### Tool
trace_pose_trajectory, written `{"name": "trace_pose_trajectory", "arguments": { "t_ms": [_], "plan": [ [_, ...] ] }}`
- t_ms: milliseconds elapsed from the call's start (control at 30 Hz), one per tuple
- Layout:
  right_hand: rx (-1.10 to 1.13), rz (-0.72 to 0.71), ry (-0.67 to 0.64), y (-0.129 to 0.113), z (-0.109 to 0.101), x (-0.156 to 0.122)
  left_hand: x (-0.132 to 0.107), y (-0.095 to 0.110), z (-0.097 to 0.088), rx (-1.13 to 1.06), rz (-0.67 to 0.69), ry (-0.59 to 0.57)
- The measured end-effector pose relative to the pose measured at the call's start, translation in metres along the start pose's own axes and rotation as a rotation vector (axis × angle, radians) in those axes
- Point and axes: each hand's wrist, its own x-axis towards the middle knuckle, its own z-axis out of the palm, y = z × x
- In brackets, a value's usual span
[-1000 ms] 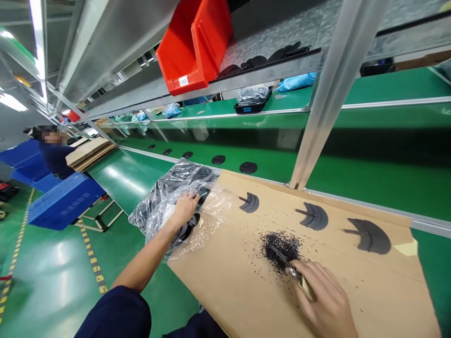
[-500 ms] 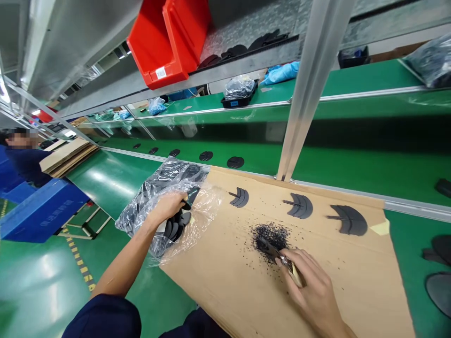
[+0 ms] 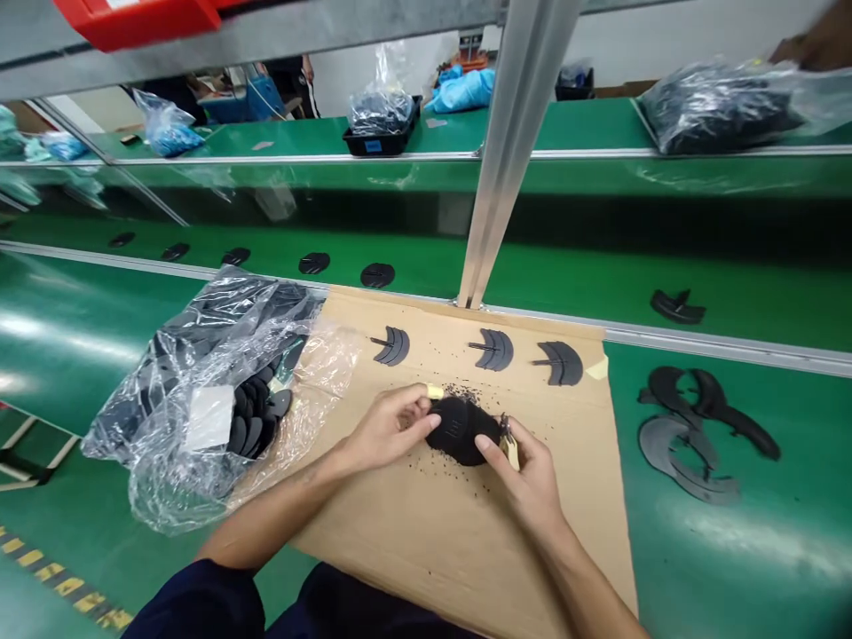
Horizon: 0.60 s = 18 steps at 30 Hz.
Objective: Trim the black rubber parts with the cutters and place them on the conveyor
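Left hand (image 3: 387, 429) off the plastic bag (image 3: 219, 399), closed with right hand (image 3: 523, 475) on black foam piece (image 3: 461, 430)

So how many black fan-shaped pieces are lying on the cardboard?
3: the left piece, the middle piece and the right piece, in a row along the far edge of the cardboard sheet.

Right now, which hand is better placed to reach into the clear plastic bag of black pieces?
Probably the left hand: it sits nearer the clear plastic bag, on that side of the black piece. The right hand is farther away and holds a small pale-handled tool.
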Motion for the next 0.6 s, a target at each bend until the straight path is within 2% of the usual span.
{"name": "trace_pose_trajectory", "arguments": {
  "t_ms": [100, 233, 400, 500, 600],
  "plan": [
    [-0.002, 0.023, -0.008, -0.001, 0.001, -0.001, 0.003, -0.009, 0.012, 0.039, 0.05, 0.032],
    [0.002, 0.048, -0.035, -0.002, 0.002, -0.001, 0.0, -0.015, 0.015, 0.091, 0.082, 0.073],
    [-0.015, 0.052, -0.042, -0.001, 0.004, -0.003, -0.002, -0.014, 0.018, 0.11, 0.047, 0.107],
    [-0.047, 0.048, -0.034, -0.002, 0.005, -0.003, -0.002, -0.013, 0.019, 0.031, 0.009, 0.079],
    [-0.069, 0.041, -0.034, -0.003, 0.005, -0.003, -0.003, -0.014, 0.02, -0.174, -0.085, -0.011]
  ]
}}
